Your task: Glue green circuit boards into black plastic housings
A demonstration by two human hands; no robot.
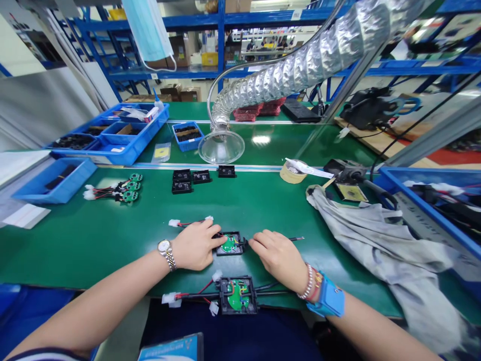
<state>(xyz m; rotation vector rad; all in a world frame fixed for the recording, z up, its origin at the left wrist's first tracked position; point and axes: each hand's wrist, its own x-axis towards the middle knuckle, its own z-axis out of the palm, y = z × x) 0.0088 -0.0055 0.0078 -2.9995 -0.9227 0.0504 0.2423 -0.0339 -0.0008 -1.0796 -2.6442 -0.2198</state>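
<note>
A small black plastic case (236,251) holding a green circuit board (229,244) lies on the bench between my hands. My left hand (195,244) grips its left end, a fingertip pressed on the board. At the right end, my right hand (276,253) pinches a black cable (246,243) where it meets the case; the cable's stripped end (298,238) shows beyond that hand. Wires with white connectors (174,223) stick out past my left hand. Nearer the bench edge sits a second black case (252,307) with its own green board (237,296), cables and white plugs.
Several black case parts (182,186) and wired circuit boards (130,196) lie farther back. Blue bins (56,186) stand left. A fume-extraction hood (221,147) hangs over the bench. Right are a tape roll (292,173), grey cloth (361,230) and a blue crate (432,220).
</note>
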